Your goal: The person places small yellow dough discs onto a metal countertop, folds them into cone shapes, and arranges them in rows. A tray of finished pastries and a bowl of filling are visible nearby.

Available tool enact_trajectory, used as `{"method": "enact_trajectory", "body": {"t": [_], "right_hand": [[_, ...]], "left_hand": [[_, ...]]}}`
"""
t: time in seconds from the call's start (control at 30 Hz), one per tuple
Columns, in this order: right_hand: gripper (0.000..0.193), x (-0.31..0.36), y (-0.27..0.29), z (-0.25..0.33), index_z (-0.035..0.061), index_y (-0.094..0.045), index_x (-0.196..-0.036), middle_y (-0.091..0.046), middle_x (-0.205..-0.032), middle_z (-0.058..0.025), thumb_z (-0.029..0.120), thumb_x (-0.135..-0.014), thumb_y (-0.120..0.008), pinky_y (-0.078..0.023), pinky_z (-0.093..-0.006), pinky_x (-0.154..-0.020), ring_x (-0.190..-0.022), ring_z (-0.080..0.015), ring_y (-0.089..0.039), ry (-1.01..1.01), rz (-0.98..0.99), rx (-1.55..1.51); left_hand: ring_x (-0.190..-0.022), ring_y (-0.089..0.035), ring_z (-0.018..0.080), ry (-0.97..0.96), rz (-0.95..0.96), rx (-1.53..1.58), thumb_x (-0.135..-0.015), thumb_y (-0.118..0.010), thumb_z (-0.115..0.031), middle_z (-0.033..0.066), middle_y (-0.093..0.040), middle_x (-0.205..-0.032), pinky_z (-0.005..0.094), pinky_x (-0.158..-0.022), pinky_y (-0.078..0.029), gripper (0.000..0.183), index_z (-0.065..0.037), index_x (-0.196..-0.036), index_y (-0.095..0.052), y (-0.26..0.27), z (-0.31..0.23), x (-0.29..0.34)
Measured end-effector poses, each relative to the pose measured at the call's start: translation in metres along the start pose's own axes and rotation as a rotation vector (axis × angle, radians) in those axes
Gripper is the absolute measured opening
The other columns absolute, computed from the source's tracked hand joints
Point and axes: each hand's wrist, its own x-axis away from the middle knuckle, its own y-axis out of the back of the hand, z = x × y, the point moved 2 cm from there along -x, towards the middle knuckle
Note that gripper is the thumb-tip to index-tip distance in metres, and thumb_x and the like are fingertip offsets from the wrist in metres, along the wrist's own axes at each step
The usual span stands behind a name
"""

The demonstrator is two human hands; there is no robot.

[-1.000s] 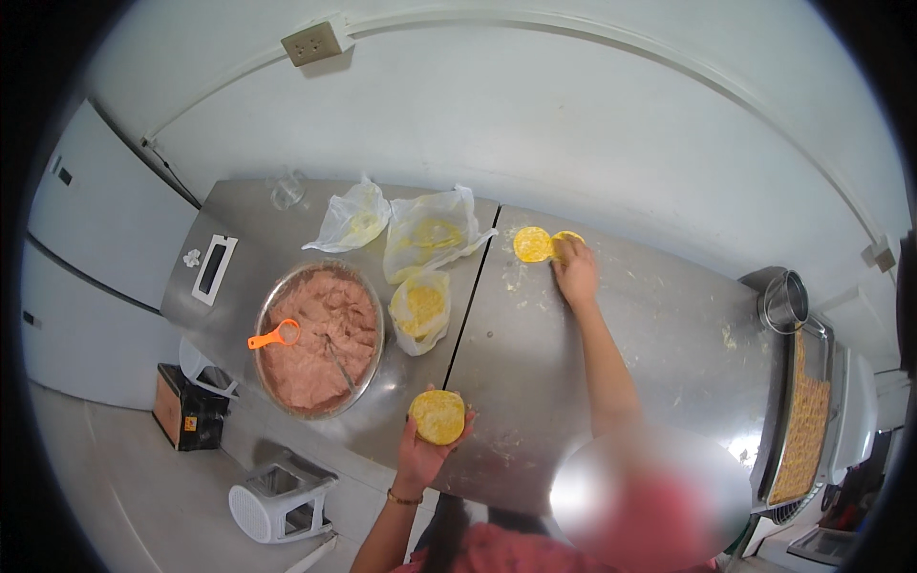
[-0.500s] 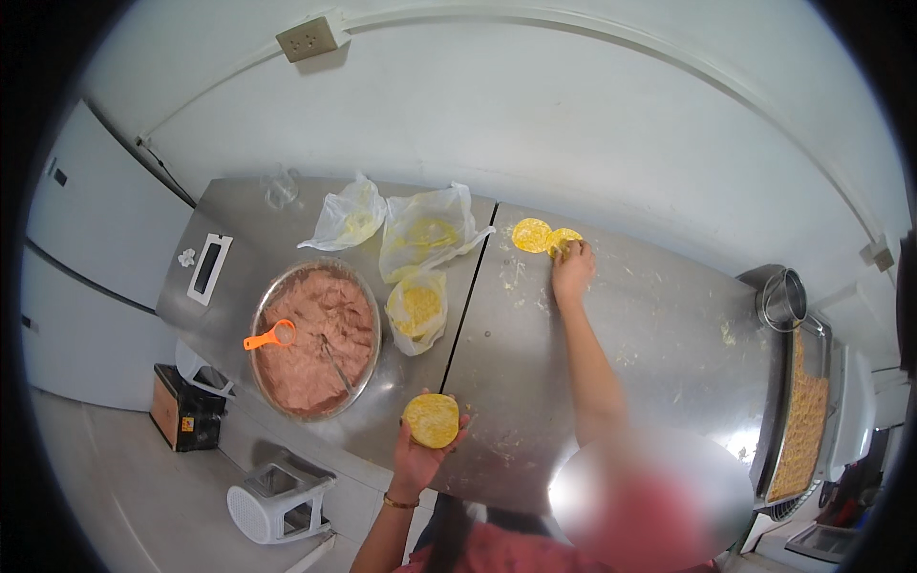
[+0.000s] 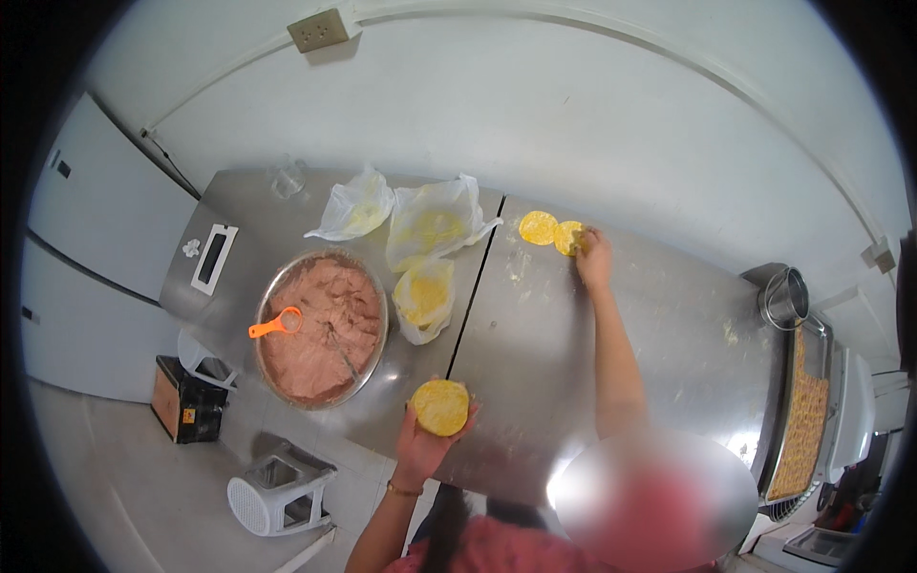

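Observation:
On the palm of my left hand (image 3: 425, 449) rests a stack of round yellow dough wrappers (image 3: 440, 408), with my fingers curled around its edge. Two more wrappers lie flat near the back of the steel table, slightly overlapping: a left wrapper (image 3: 538, 228) and a right wrapper (image 3: 567, 239). My right hand (image 3: 595, 260) reaches far forward, its bent fingers closed at the right edge of the right wrapper. The fingertips partly cover that edge. Left of my hands stands a large metal bowl (image 3: 383, 336) of pink ground filling (image 3: 325, 358).
An orange scoop (image 3: 277, 323) and a metal utensil (image 3: 342, 350) sit in the filling. Behind are white plastic bags (image 3: 444, 212) and yellow wrappers in plastic (image 3: 424, 298). At right stand a metal pot (image 3: 785, 298) and a tray of small pieces (image 3: 800, 435). The steel table (image 3: 535, 382) has floury smears.
My right hand has slid right, toward the edge of the right wrapper, showing more of it. The left hand still carries its stack. The whole view has shifted slightly.

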Motion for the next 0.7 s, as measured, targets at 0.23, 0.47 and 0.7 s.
{"method": "enact_trajectory", "body": {"t": [0.23,0.47,0.7], "right_hand": [[0.035,0.101,0.075,0.185,0.0029,-0.060,-0.098,-0.058,-0.108,-0.0130,0.001,-0.065,-0.069,-0.045,-0.0365,-0.088,-0.102,-0.0338,-0.055,0.236,0.347,-0.612],[0.029,0.184,0.099,0.259,0.0021,-0.064,-0.093,-0.063,-0.104,-0.0096,0.000,-0.065,-0.068,-0.049,-0.0324,-0.080,-0.096,-0.0243,-0.061,0.086,0.444,-0.604],[0.019,0.216,0.106,0.262,0.0000,-0.069,-0.090,-0.066,-0.103,-0.0083,-0.007,-0.073,-0.062,-0.048,-0.0285,-0.080,-0.095,-0.0159,-0.060,-0.327,0.432,-0.907]], "left_hand": [[-0.125,-0.040,0.0303,-0.043,0.034,-0.003,-0.096,-0.030,-0.048,0.0104,-0.038,-0.137,0.0473,-0.104,-0.031,0.056,-0.019,-0.142,-0.022,0.000,0.002,-0.026],[-0.122,-0.041,0.0193,-0.039,0.119,-0.057,-0.097,-0.027,-0.045,0.0064,-0.041,-0.132,0.0399,-0.104,-0.031,0.053,-0.014,-0.140,-0.026,-0.004,0.002,-0.031],[-0.125,-0.037,0.0192,-0.052,0.249,-0.045,-0.099,-0.026,-0.041,0.0070,-0.039,-0.134,0.0401,-0.106,-0.028,0.049,-0.013,-0.139,-0.026,-0.009,0.001,-0.016]]}}
